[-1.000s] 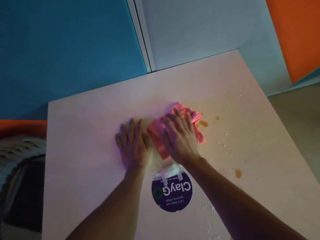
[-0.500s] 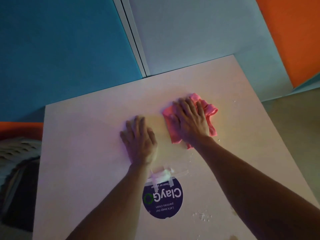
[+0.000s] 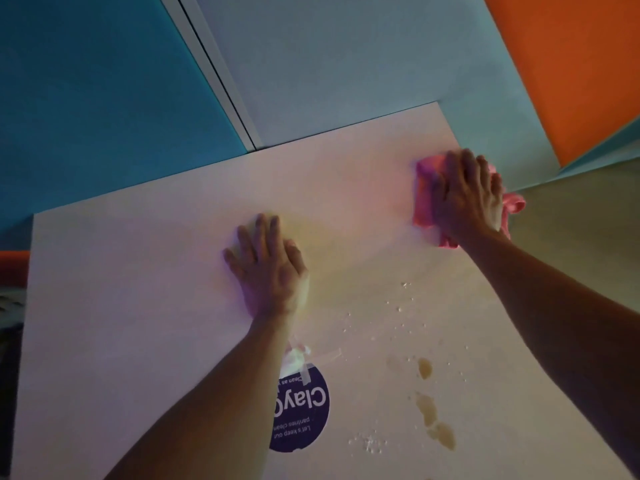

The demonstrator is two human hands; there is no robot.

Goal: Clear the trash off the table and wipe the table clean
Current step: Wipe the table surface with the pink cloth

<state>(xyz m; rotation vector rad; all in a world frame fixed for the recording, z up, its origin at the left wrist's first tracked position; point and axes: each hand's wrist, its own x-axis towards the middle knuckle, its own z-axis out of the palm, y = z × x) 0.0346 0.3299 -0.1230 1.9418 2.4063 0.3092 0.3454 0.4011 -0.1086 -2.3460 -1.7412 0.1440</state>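
At 9 o'clock an orange strip (image 3: 14, 268) shows past the table (image 3: 131, 271) edge, with a blue wall panel (image 3: 90, 98) above it at 10 o'clock. My left hand (image 3: 268, 268) lies flat on the pale tabletop, fingers straight and spread. At 6 o'clock a round purple sticker (image 3: 304, 414) sits under bits of tape. Brown spill patches (image 3: 431, 414) and white crumbs (image 3: 372, 443) lie at 5 o'clock. My right hand (image 3: 467, 199) presses the pink cloth (image 3: 424, 199) at 2 o'clock, by the table's far right edge, fingers extended over it. An orange panel (image 3: 571, 64) fills 1 o'clock.
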